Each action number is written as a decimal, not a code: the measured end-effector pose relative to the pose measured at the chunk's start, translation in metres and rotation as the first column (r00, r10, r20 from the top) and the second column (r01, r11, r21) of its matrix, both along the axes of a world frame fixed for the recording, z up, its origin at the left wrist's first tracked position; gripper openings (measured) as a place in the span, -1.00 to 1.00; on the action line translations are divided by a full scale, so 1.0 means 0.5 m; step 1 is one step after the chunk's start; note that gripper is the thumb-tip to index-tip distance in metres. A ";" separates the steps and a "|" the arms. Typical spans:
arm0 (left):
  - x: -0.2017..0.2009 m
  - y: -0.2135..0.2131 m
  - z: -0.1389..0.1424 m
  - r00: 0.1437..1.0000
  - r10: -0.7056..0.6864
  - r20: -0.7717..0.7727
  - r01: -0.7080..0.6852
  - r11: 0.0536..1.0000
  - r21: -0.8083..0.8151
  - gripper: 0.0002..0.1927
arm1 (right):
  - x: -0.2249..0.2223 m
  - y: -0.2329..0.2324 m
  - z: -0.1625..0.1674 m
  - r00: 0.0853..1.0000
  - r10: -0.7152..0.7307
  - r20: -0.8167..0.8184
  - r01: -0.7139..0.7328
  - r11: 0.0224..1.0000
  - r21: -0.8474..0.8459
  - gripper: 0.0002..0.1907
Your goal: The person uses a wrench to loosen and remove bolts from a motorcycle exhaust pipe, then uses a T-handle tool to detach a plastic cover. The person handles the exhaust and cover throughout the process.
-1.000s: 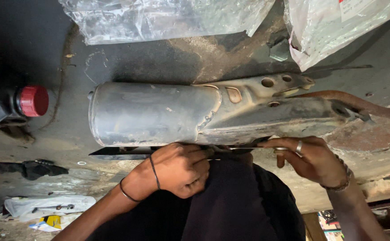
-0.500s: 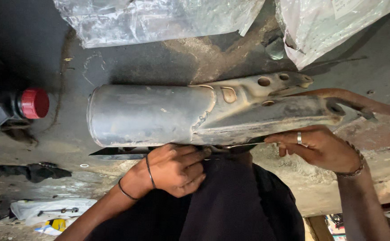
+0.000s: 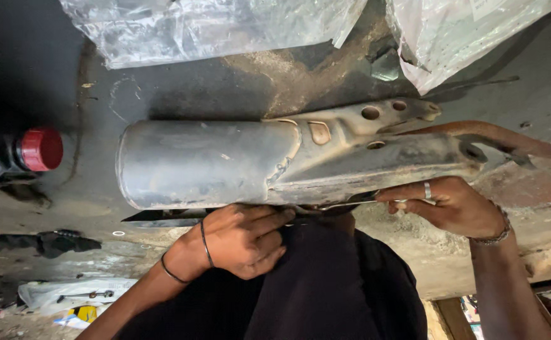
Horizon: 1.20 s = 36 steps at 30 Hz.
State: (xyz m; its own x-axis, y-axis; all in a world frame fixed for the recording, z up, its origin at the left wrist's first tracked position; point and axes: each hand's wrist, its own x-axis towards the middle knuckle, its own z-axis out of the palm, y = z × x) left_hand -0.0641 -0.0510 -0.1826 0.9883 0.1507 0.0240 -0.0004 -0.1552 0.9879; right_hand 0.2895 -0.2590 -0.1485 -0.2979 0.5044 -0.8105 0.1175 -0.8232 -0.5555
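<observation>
A grey, grimy metal cylinder with a welded bracket (image 3: 225, 164) lies on its side on the dirty ground. My left hand (image 3: 244, 239), with thin bands on the wrist, is curled against the cylinder's near edge, over a thin metal strip (image 3: 162, 218) that sticks out to the left. My right hand (image 3: 452, 204), with a ring and a bracelet, pinches the strip's silvery right end under the bracket. The strip's middle is hidden by the cylinder and my left hand. A rusty curved pipe (image 3: 502, 138) leaves the bracket to the right.
A dark bottle with a red cap (image 3: 39, 150) lies at the left. Crumpled clear plastic bags (image 3: 212, 31) lie beyond the cylinder, another plastic bag (image 3: 458, 38) at the top right. A black rag (image 3: 55, 242) and small litter (image 3: 80, 302) lie at the lower left. My dark-clothed lap fills the bottom.
My right hand has moved up from below the bracket and closed its fingers on the strip at the bracket's edge. My left hand has stayed at the cylinder's near edge.
</observation>
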 end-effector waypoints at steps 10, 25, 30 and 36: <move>0.007 0.006 -0.013 1.000 -0.019 0.025 0.021 0.996 -0.085 -0.77 | 0.000 0.044 0.003 0.989 0.139 -0.056 -0.141 0.989 -0.037 -0.55; 0.002 0.008 -0.016 0.999 -0.038 0.024 0.040 0.995 -0.095 -0.76 | -0.091 0.206 0.056 0.853 0.475 0.217 -0.517 0.828 0.216 -0.51; -0.003 0.007 -0.016 0.999 -0.047 0.017 0.048 0.990 -0.130 -0.75 | -0.131 0.253 0.060 0.852 0.485 0.196 -0.518 0.836 0.183 -0.46; -0.004 0.006 -0.015 0.999 -0.025 0.028 0.028 0.991 -0.134 -0.74 | -0.176 0.298 0.053 0.815 0.525 0.248 -0.576 0.782 0.239 -0.72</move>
State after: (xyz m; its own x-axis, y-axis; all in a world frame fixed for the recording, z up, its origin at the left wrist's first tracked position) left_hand -0.0661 -0.0479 -0.1903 0.9913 0.1278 0.0310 -0.0286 -0.0205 0.9994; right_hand 0.2016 -0.1102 -0.1220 -0.4776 0.5113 -0.7145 0.6079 -0.3948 -0.6889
